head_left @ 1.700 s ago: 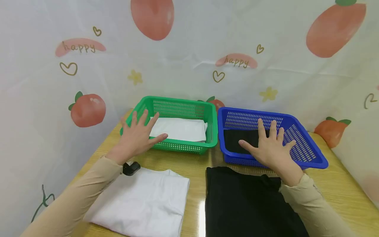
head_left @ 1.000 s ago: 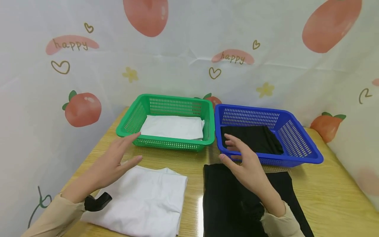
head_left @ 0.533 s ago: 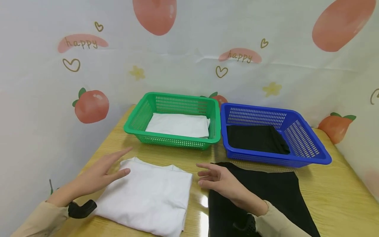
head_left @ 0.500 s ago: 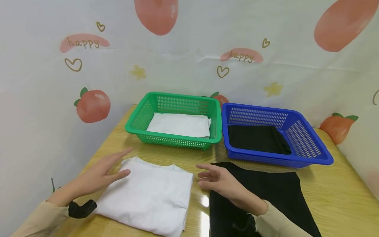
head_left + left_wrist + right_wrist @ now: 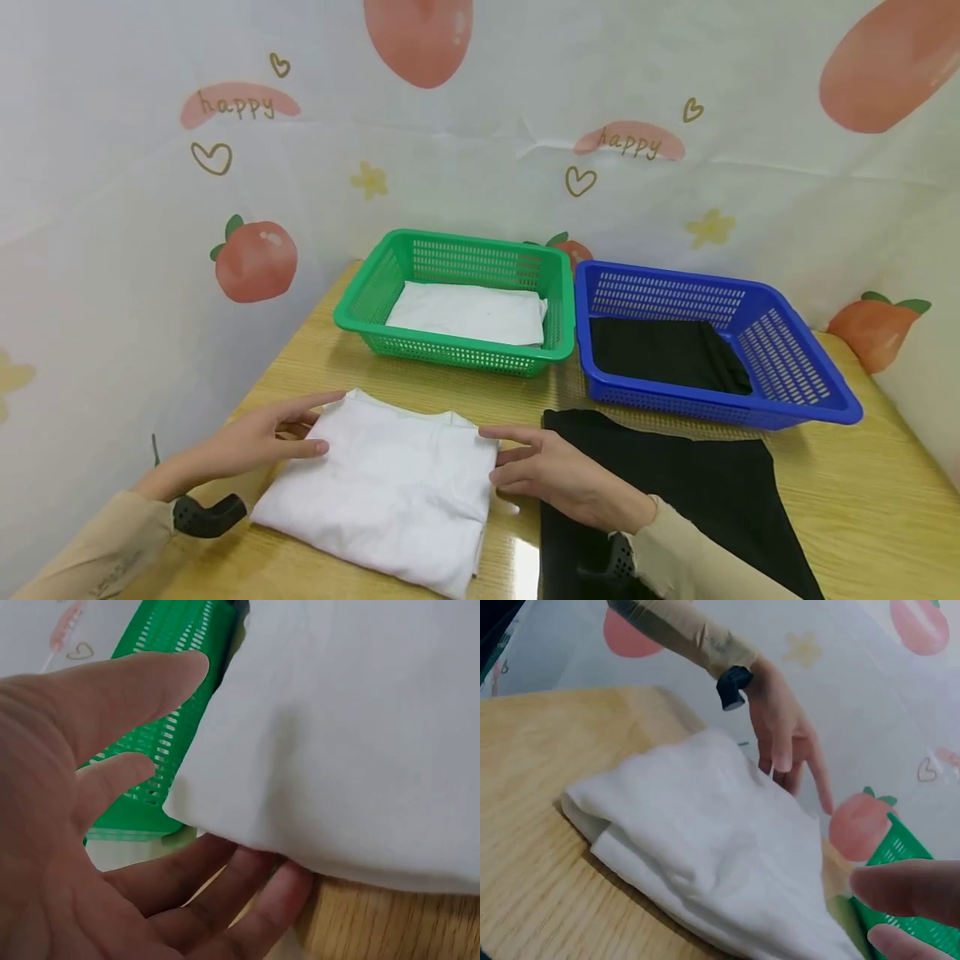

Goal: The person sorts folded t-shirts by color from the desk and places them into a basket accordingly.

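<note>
A folded white cloth (image 5: 397, 483) lies on the wooden table in front of me. My left hand (image 5: 262, 437) is at its left edge. In the left wrist view, that hand's lower fingertips (image 5: 281, 889) reach to the cloth's underside, while the thumb stays apart above. At the right edge my right hand (image 5: 558, 475) has its fingertips right at the border, loosely bent. The right wrist view shows the cloth's layered folds and only two of that hand's fingers (image 5: 900, 889). Beneath my right forearm spreads a folded black cloth (image 5: 675, 492), partly covered by the arm.
Behind the white cloth stands a green basket (image 5: 450, 354) with a folded white cloth (image 5: 468, 312) in it. Next to it, a blue basket (image 5: 682, 396) contains a folded black cloth (image 5: 663, 354). A fruit-patterned backdrop (image 5: 465, 183) hangs behind and at the sides.
Both hands have come down and back from over the baskets to the two sides of the white cloth on the table. The cloths and baskets have stayed in place.
</note>
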The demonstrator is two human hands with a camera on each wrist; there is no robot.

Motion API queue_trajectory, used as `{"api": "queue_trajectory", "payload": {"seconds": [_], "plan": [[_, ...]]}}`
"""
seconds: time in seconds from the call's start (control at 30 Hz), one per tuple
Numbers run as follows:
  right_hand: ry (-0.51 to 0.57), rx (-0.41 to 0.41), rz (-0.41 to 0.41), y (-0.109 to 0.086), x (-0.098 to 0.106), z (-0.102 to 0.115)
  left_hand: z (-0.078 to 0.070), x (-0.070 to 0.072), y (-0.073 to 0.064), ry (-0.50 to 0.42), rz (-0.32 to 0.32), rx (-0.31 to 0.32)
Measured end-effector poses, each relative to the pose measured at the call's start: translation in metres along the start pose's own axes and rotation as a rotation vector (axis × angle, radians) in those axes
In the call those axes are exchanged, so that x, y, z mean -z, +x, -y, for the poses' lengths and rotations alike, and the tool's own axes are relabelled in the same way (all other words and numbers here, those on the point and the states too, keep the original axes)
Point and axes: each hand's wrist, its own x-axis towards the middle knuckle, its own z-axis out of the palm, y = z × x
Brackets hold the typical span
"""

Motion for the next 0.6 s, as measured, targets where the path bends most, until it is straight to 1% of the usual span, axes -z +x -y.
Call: {"api": "queue_trajectory", "payload": {"seconds": [0.13,0.23,0.37,0.47,0.6], "plan": [[0.038,-0.019,0.001,0.008,-0.002,0.001,0.002,0.001,0.003,-0.064,0.013,-0.008],[0.043,-0.008,0.01,0.014,-0.004,0.0,0.005,0.001,0.005,-0.062,0.009,-0.037],[-0.001,0.025,-0.003,0.021,-0.009,-0.004,0.008,-0.002,0.005,-0.061,-0.006,-0.069],[-0.035,0.053,-0.051,0.025,-0.013,-0.007,0.01,-0.003,0.005,-0.082,-0.017,-0.057],[-0.07,0.076,-0.13,0.03,-0.017,-0.007,0.009,-0.005,0.007,-0.111,-0.035,-0.002]]}}
